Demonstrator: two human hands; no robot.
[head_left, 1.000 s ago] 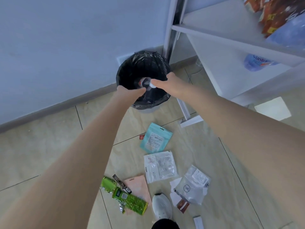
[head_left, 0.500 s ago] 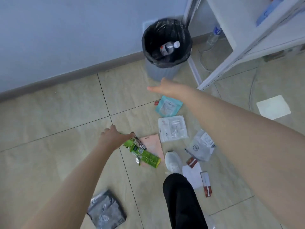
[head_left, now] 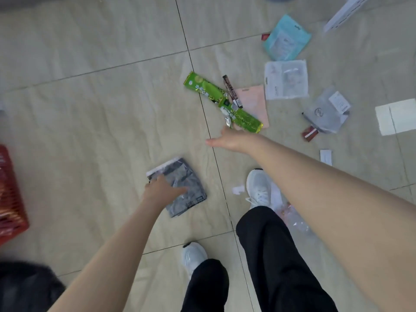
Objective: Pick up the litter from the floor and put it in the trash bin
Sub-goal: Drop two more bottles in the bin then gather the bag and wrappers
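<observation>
**Grey pouch: grasp pending**

Left hand (head_left: 161, 191) rests on the grey pouch (head_left: 180, 188), lying flat on the floor (head_left: 90, 122), fingers spread, not closed. Right hand (head_left: 234, 141) hovers open and empty beside the green wrapper (head_left: 221, 102). Recommend pinching an edge, since flat film resists lifting. Bin not in view.

Hands: two, left hand (head_left: 162, 189), right hand (head_left: 234, 141)
White shoes: two
Green wrappers: two
Grey pouches: two
Red crate (head_left: 11, 199): one
</observation>
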